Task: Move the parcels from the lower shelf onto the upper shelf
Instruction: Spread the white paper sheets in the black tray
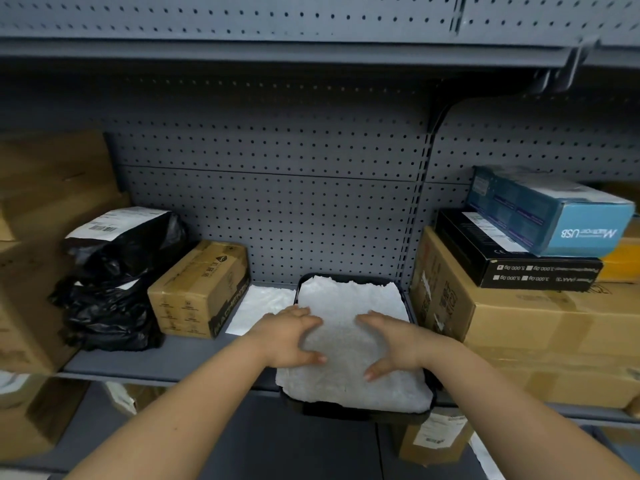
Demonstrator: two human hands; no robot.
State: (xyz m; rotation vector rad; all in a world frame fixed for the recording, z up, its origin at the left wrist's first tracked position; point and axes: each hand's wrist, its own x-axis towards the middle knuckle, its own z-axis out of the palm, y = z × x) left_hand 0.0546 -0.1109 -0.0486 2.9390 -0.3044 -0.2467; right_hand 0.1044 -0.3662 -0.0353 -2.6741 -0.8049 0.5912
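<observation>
A flat black parcel topped with white foam wrap (349, 306) lies on the grey upper shelf (166, 362), its near end hanging over the shelf's front edge. My left hand (294, 336) rests on its left side, fingers spread over the white wrap. My right hand (394, 344) presses on its right side in the same way. Both hands grip the parcel from above. On the lower shelf, a small cardboard parcel with a white label (434, 441) stands below the right side.
A brown cardboard box (201, 289) and black plastic bags with a label (114, 278) sit left of the parcel. A white foam sheet (259, 306) lies between them. Stacked cartons (519, 327), a black box (512, 258) and a blue box (554, 209) stand right.
</observation>
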